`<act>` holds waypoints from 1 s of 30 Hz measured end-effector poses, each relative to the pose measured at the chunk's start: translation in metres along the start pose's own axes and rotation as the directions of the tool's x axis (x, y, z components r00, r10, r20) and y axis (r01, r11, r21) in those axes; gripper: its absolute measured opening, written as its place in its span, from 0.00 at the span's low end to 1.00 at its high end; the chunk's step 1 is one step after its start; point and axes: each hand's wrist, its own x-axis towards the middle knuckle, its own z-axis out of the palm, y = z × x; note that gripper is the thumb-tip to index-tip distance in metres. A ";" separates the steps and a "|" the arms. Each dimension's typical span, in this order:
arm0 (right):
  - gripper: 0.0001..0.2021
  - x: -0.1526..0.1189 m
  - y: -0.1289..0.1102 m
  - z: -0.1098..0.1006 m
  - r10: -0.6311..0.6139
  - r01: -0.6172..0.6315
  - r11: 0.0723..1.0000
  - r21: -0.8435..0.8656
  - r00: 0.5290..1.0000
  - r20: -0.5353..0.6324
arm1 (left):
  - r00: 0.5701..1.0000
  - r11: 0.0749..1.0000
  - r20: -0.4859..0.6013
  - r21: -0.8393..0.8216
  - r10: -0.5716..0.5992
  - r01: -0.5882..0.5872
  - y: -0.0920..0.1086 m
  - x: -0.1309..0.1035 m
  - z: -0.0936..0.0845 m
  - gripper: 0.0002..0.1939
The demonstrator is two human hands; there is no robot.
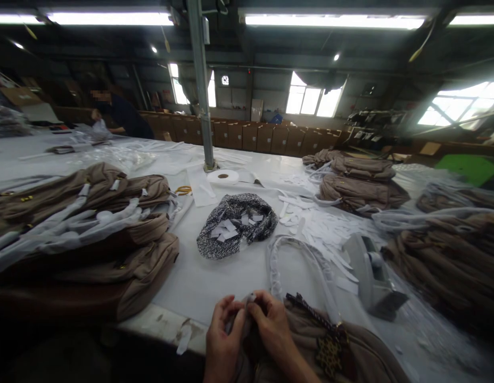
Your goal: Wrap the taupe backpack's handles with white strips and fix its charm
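At the table's near edge lies a taupe handbag (pixel 362 343) with a gold openwork charm (pixel 329 354) and a handle (pixel 306 247) wrapped in white material. Over its left end my left hand (pixel 225 335) is closed, thumb and fingers pinching. My right hand (pixel 271 324) meets it fingertip to fingertip. Between the fingertips a small whitish wrapping piece (pixel 250 299) shows, mostly hidden by the fingers. Just beyond my hands sits a black-and-white speckled cloth (pixel 209 242) shaped like a bowl, holding small white paper pieces (pixel 225 230).
Stacked taupe bags stand left (pixel 147 266) and right (pixel 362 191). A grey tape dispenser (pixel 369 276) and scattered white strips (pixel 319 234) lie to the right. A white roll (pixel 223 176) rests by a metal post (pixel 203 96). A co-worker (pixel 127 114) leans over the table's far left.
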 end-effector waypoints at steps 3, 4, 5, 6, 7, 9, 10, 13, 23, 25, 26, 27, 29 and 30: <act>0.04 0.000 0.002 -0.001 -0.030 0.030 0.999 -0.032 0.999 0.015 | 0.986 0.996 0.160 -0.059 -0.054 0.064 0.006 0.009 -0.005 0.23; 0.04 0.000 0.002 -0.001 -0.035 0.036 0.999 -0.038 0.999 0.020 | 0.977 0.996 0.204 -0.056 -0.059 0.072 0.008 0.012 -0.006 0.19; 0.04 0.000 0.003 -0.001 -0.036 0.037 0.998 -0.041 0.999 0.024 | 0.970 0.994 0.231 -0.062 -0.072 0.088 0.009 0.014 -0.007 0.15; 0.04 0.000 0.003 -0.001 -0.033 0.034 0.999 -0.041 0.999 0.026 | 0.966 0.991 0.244 -0.076 -0.089 0.110 0.009 0.015 -0.007 0.13; 0.04 0.000 0.003 -0.001 -0.026 0.027 0.999 -0.040 0.999 0.023 | 0.965 0.987 0.239 -0.091 -0.107 0.132 0.010 0.015 -0.007 0.13; 0.03 0.000 0.002 0.001 -0.012 0.013 0.999 -0.043 1.000 0.009 | 0.974 0.985 0.181 -0.084 -0.133 0.150 0.009 0.012 -0.006 0.13; 0.04 0.000 0.001 0.002 -0.008 0.008 0.999 -0.047 1.000 -0.003 | 0.981 0.988 0.141 -0.056 -0.136 0.145 0.008 0.010 -0.005 0.14; 0.06 0.001 0.000 0.005 0.011 -0.014 0.998 -0.067 0.999 -0.045 | 0.995 0.992 -0.001 0.081 -0.099 0.099 0.004 0.002 -0.001 0.15; 0.08 0.013 0.008 0.007 0.214 -0.192 0.971 0.139 0.962 -0.166 | 0.559 0.212 0.453 0.614 0.694 -0.761 -0.009 -0.009 -0.003 0.17; 0.08 0.013 0.008 0.007 0.192 -0.170 0.976 0.132 0.966 -0.171 | 0.558 0.197 0.495 0.604 0.666 -0.772 -0.010 -0.011 -0.006 0.19; 0.08 0.012 0.007 0.007 0.178 -0.157 0.979 0.129 0.969 -0.173 | 0.572 0.240 0.497 0.581 0.653 -0.778 -0.011 -0.012 -0.007 0.19; 0.08 0.011 0.006 0.007 0.166 -0.145 0.981 0.131 0.971 -0.170 | 0.604 0.321 0.479 0.548 0.637 -0.772 -0.012 -0.014 -0.008 0.18; 0.08 0.010 0.006 0.007 0.148 -0.125 0.980 0.154 0.978 -0.148 | 0.749 0.583 0.374 0.471 0.548 -0.662 -0.013 -0.015 -0.011 0.16; 0.07 0.010 0.005 0.006 0.138 -0.116 0.979 0.170 0.982 -0.129 | 0.846 0.732 0.286 0.425 0.450 -0.533 -0.013 -0.014 -0.012 0.15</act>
